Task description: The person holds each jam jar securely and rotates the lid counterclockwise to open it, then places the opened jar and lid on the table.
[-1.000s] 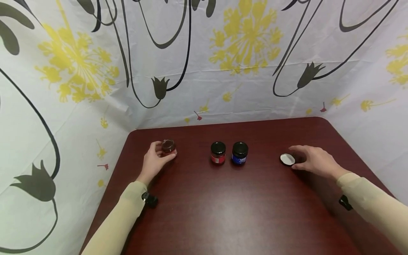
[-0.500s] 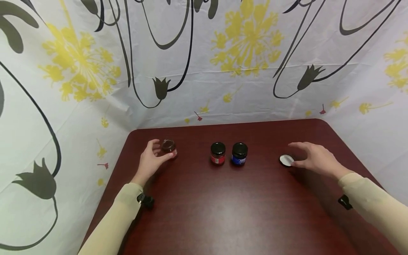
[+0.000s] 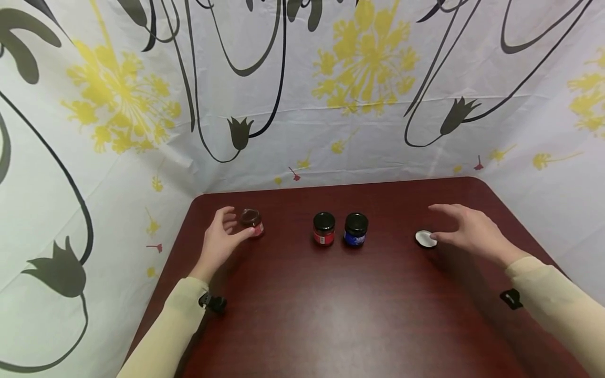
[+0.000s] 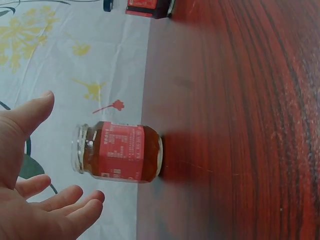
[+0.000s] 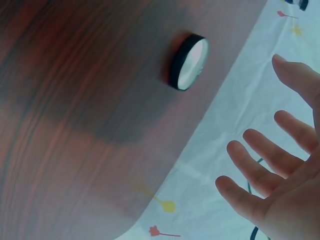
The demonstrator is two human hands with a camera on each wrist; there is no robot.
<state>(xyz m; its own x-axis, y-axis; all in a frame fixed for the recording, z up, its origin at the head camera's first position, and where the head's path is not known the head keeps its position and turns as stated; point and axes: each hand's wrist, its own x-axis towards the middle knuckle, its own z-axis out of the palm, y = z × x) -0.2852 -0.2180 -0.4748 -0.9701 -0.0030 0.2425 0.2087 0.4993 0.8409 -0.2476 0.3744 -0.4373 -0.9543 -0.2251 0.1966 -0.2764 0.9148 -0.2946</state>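
Observation:
An uncapped glass jar with a red label stands upright at the table's back left. My left hand is beside it, fingers parted; the left wrist view shows a gap between the fingertips and the jar. At the right, a black lid lies with its white inside up. Just above and to the right of the lid is my right hand, its fingers spread and holding nothing. In the right wrist view the lid rests on the table, apart from the fingers.
Two capped jars, one with a red label and one with a blue label, stand side by side near the middle of the dark red table. A white patterned cloth hangs behind and around the table's edges.
My left hand has loosened from the red-labelled jar and drawn back to the left. My right hand has lifted slightly away from the lid, its fingers spreading. Jars and lid stay put.

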